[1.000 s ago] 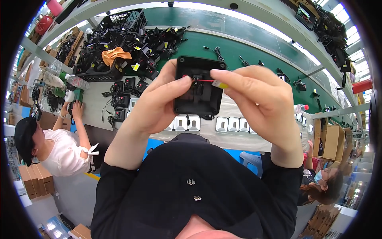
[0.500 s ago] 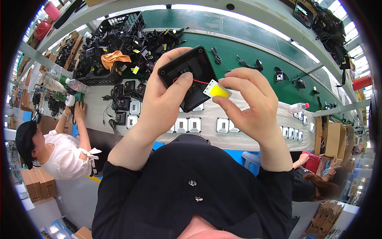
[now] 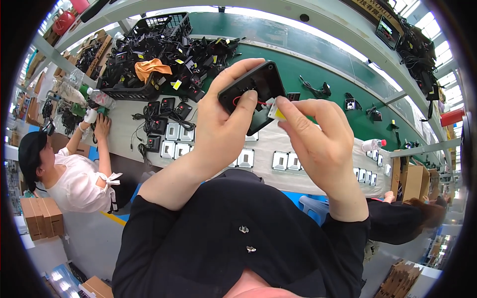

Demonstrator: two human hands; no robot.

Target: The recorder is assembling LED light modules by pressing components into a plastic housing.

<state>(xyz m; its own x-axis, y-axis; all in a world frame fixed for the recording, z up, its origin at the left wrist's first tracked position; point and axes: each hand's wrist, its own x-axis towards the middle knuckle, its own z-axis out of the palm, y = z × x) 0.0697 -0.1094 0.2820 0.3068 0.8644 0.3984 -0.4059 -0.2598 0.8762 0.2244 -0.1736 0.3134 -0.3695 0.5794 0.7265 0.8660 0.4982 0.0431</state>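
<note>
My left hand (image 3: 226, 116) grips a black square plastic housing (image 3: 271, 82), its open inside facing me, with the thumb pressed down into it. A thin red wire (image 3: 263, 103) runs from the inside of the housing to a small LED panel (image 3: 276, 113), white-edged with a yellow face. Thumb and forefinger of my right hand (image 3: 318, 131) pinch this panel at the right edge of the housing, and the fingers cover much of it. Both hands are raised above the bench.
Behind the bench's pale covering (image 3: 268, 171), a black crate (image 3: 131, 92) overflows with cabled black lamps and an orange cloth (image 3: 151, 68). Silver-framed square parts (image 3: 245, 158) lie in rows. A bottle (image 3: 372, 145) stands right; co-workers (image 3: 74, 181) sit at both sides.
My right hand has closed in on the LED panel, covering more of it. The housing has shifted slightly right in view and turned a little. The co-worker on the right has leaned over.
</note>
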